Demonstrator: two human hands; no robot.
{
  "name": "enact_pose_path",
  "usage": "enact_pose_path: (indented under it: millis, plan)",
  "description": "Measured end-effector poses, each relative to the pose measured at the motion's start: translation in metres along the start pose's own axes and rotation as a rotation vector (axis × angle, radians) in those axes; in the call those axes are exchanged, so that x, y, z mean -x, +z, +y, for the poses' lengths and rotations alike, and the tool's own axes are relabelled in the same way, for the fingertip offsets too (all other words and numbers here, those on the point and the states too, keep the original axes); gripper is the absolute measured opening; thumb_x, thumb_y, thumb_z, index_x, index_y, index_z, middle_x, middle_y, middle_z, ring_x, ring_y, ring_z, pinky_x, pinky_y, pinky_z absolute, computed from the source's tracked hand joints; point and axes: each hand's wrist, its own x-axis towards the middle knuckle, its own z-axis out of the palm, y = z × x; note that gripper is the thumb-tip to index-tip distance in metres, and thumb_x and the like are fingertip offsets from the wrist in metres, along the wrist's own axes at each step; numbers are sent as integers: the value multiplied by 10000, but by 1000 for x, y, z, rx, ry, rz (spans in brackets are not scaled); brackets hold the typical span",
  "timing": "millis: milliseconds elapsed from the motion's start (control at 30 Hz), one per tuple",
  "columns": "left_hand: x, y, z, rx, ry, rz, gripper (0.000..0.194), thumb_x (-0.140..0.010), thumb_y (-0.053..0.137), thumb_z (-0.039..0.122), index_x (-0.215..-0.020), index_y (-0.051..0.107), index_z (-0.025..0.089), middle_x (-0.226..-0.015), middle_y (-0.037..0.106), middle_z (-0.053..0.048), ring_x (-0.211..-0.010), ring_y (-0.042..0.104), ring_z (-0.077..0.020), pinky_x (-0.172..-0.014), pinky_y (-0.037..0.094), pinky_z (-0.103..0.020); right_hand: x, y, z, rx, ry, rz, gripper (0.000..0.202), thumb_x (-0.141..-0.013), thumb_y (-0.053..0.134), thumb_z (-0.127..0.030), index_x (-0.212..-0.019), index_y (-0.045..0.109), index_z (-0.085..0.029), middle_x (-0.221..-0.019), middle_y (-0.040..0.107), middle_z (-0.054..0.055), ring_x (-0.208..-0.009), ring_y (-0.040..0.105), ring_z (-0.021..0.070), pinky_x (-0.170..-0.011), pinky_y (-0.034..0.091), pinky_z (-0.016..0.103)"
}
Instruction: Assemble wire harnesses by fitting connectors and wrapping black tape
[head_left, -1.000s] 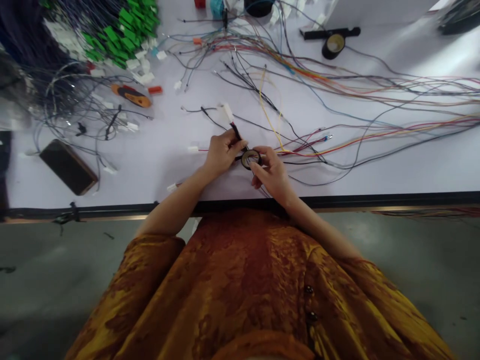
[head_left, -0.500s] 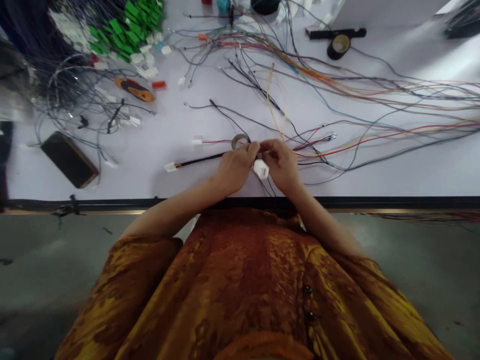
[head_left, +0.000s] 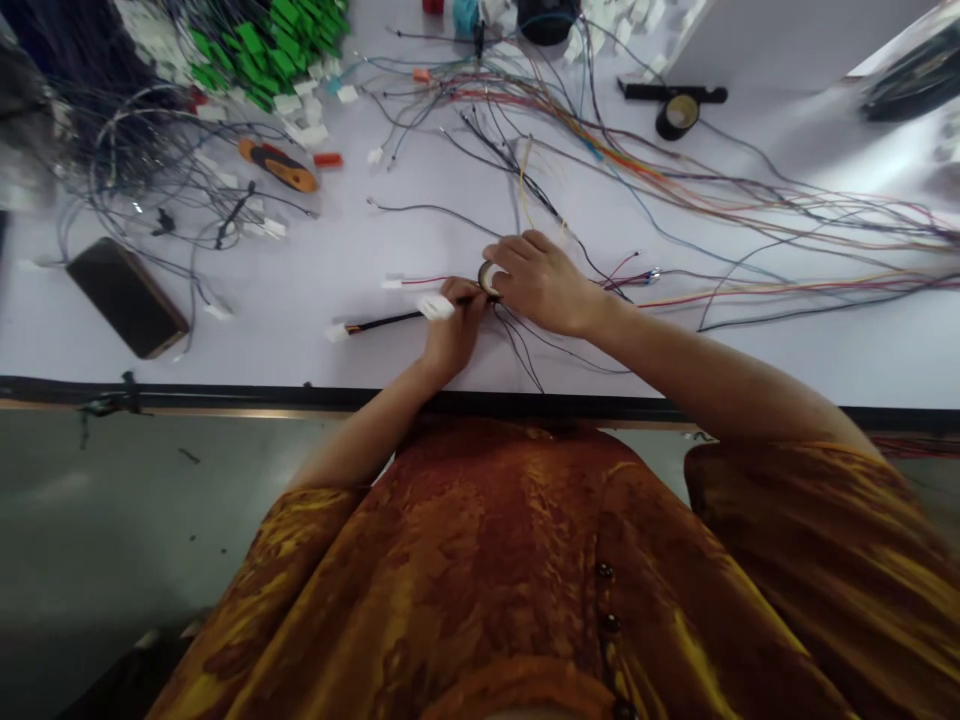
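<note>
My left hand [head_left: 454, 335] is closed on a black-wrapped wire bundle [head_left: 386, 321], which runs left to a white connector [head_left: 337, 332]. A larger white connector [head_left: 436, 306] lies against that hand's fingers. My right hand [head_left: 544, 283] is closed on a small tape roll [head_left: 487, 277], just right of the left fingers and over the bundle. Thin black wires [head_left: 525, 350] hang from beneath the hands toward the table's front edge. A red wire with a small white connector [head_left: 392, 284] lies behind the bundle.
Long coloured wires [head_left: 645, 165] stretch to the right. Green connectors [head_left: 281, 50] are heaped at the back left, near an orange cutter [head_left: 277, 165]. A phone [head_left: 127, 297] lies on the left. Another tape roll [head_left: 677, 117] and a black holder [head_left: 547, 20] stand farther back.
My right hand has moved up over the tape roll and taken hold of it. My left hand has turned, with the larger white connector now at its left side. The view has shifted slightly.
</note>
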Motion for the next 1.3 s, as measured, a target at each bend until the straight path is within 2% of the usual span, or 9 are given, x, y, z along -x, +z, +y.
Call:
enact_pose_path:
  millis: [100,167,300,467,700,1033,1100,1200,1300]
  plan:
    - [-8,-2,4,121,-291,-49,212,-979,526,325,-870,636,180,-750,703,-40,-743,695,-166,-756,569,-299,14,9,0,-106,127,2,226,-959,501,-176,-1073,690,-129,-1335,609,153,-1194,543,307,-1014,428,523]
    - [-13,-5,5,205,-352,-133,177,-951,556,319,-930,652,171,-792,727,-38,-736,708,-157,-731,572,-279,19,14,3,-169,222,-27,217,-920,560,-190,-1079,695,-130,-1354,602,165,-1195,543,325,-1016,422,527]
    - [-19,-6,4,205,-274,-242,108,-832,662,229,-929,650,182,-933,758,-43,-838,720,-154,-773,567,-265,16,13,10,-254,296,-76,184,-887,603,-222,-1018,714,-156,-1265,649,144,-1123,574,312,-974,454,493]
    - [-23,2,4,179,-361,-169,90,-877,627,277,-871,590,195,-649,681,8,-635,684,-144,-660,540,-256,18,1,5,-243,219,-50,152,-878,587,-195,-968,701,-153,-1317,615,141,-1152,546,307,-952,472,460]
    - [-26,-1,7,275,-257,-241,93,-803,661,224,-878,633,176,-900,739,-35,-689,680,-129,-684,550,-259,20,12,-3,-249,321,-49,279,-902,578,-272,-1138,632,-133,-1222,600,163,-1152,520,335,-975,437,512]
    - [-25,-1,12,-22,-219,-278,67,-862,634,253,-882,657,194,-692,680,-11,-680,630,-172,-691,493,-296,7,16,-13,-189,391,-126,197,-954,468,-155,-972,662,-131,-1146,637,173,-1171,551,349,-996,451,534]
    - [-27,2,11,-74,-211,-252,37,-850,638,226,-830,635,196,-712,691,-19,-709,645,-179,-728,499,-305,9,11,-39,-227,351,-95,232,-964,434,-104,-926,661,-135,-1087,656,169,-1142,585,333,-1005,466,541]
    - [-31,2,9,-60,-260,-205,67,-866,615,215,-803,610,195,-630,650,-4,-656,648,-174,-726,514,-301,16,-4,-85,-360,100,5,193,-955,520,-119,-833,658,-176,-915,680,92,-968,645,247,-928,561,442]
    - [-29,-3,8,61,-298,-245,40,-864,602,207,-860,634,184,-619,638,15,-560,617,-141,-647,510,-268,30,-17,-72,-357,18,181,192,-977,547,-214,-849,685,-178,-853,673,40,-884,637,181,-825,619,345]
